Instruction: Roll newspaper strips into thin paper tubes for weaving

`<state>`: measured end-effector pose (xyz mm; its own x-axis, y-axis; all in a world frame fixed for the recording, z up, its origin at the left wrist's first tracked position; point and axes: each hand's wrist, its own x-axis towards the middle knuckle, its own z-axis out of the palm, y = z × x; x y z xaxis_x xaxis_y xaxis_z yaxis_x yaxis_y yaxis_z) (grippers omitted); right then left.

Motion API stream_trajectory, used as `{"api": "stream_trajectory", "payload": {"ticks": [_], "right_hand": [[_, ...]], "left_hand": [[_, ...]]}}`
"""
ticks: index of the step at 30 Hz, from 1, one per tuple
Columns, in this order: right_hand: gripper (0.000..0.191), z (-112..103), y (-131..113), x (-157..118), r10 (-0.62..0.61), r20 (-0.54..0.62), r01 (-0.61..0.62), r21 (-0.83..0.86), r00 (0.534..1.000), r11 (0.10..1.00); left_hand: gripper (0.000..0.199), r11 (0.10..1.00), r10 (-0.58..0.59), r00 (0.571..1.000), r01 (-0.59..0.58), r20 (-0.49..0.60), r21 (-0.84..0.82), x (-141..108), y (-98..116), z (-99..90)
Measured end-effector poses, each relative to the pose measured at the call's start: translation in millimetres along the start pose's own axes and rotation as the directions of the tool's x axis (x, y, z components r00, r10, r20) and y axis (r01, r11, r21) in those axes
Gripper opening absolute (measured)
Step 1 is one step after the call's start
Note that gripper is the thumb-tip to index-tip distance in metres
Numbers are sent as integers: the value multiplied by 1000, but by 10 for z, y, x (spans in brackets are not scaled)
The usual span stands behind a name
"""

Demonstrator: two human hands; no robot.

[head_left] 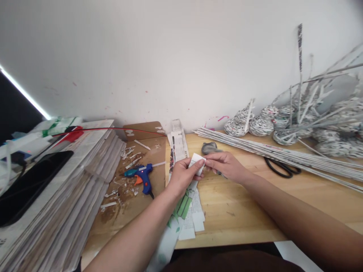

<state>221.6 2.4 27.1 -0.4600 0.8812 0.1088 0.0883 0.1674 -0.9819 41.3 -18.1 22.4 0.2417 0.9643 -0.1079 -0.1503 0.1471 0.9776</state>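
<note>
A small white piece of paper (196,160) is held between both hands above the table's middle. My left hand (184,174) is closed on it, the thumb lying across its face. The fingertips of my right hand (224,164) pinch its right edge. Beneath my left hand lie strips of printed paper (195,215) and a green-patterned piece (185,204). Just behind my right hand is a grey object (209,147), partly hidden.
A blue glue gun (145,178) lies on scrap-covered cardboard (113,211). Stacked newspapers (96,177) bear a black phone (36,181) at left. Long paper rods (272,151), black-handled scissors (283,172) and woven paper balls (261,125) are at right. A wall (170,56) stands behind.
</note>
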Motion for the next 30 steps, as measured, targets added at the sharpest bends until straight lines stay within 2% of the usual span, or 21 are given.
{"api": "stream_trajectory", "payload": {"ticks": [17,27,30], "right_hand": [[34,-11,45,7,97,-27,-98,-35,995,995],[30,10,-22,-12,39,-42,-44,-131,998,990],[31,14,-25,-9,57,-52,-63,-122,997,991]], "left_hand": [[39,994,44,997,-37,-67,106,20,-56,14],[43,997,22,999,-20,-35,73,15,-17,16],[41,994,37,999,-33,-35,102,15,-20,4]]}}
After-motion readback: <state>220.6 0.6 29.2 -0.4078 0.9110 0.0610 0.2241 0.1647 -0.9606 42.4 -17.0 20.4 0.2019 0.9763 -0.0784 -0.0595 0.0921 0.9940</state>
